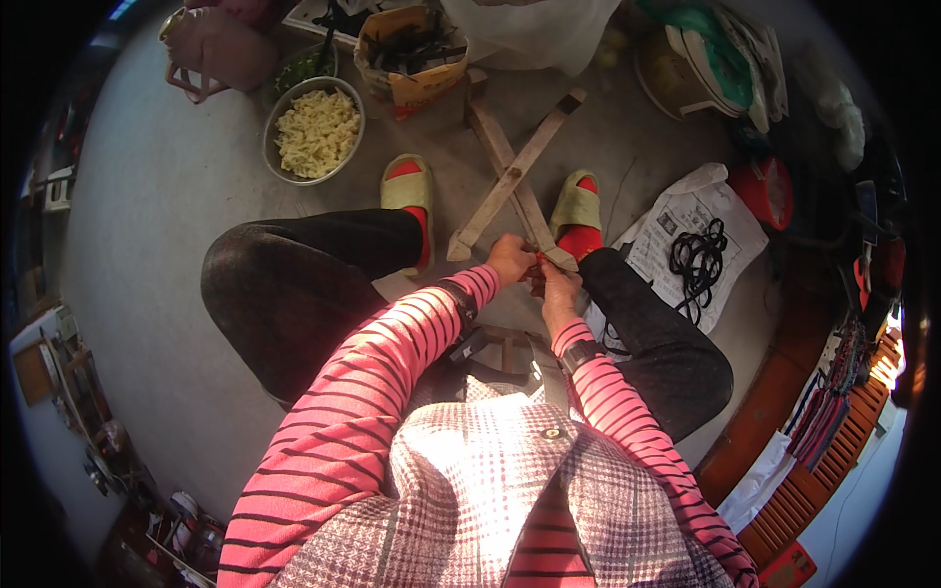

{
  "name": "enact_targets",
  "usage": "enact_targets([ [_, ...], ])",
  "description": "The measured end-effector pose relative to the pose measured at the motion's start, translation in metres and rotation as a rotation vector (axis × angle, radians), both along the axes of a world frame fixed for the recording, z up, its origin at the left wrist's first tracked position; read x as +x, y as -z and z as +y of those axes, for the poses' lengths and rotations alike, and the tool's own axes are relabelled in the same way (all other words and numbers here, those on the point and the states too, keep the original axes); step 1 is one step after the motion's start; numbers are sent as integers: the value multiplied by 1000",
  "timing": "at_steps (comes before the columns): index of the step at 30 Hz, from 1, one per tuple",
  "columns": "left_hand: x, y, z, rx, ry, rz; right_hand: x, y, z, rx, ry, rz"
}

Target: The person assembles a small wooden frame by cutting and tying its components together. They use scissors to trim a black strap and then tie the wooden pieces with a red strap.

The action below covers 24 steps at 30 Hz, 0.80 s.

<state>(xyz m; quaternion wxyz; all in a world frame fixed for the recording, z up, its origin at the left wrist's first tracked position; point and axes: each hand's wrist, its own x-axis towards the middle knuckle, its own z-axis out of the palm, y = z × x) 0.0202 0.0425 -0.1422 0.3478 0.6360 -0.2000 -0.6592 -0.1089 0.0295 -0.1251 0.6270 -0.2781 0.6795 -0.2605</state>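
Observation:
Both my hands meet in front of my lap, at the near end of a crossed wooden frame (510, 179). My left hand (511, 259) is closed, its fingertips pinched together against those of the other hand. My right hand (560, 294) is closed too, with its thumb side turned toward the left one. A small red spot shows between the fingertips, but what they hold is too small and hidden to name. Beside my right leg, a tangle of black cord (697, 267) lies on a white printed sheet or bag (647, 230).
Ahead on the left stands a bowl (268, 147) of pale yellow chopped food. Near it are a box (407, 93) with dark strips and a pink jug-like container (230, 54). A white bag (534, 34), a bucket (676, 83) and a red container (772, 194) stand farther right.

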Motion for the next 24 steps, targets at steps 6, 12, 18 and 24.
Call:
enact_targets([
  [6, 1, 5, -1, 0, -8, 27, -3, 4, 1, 23, 5, -29],
  [12, 0, 7, 0, 26, -66, 107, -3, 3, 3, 61, 29, -99],
  [18, -1, 16, 0, -40, 31, 45, 2, -4, -3, 67, 14, -65],
  [24, 0, 20, 0, -39, 68, 45, 2, -2, -4, 63, -13, -52],
])
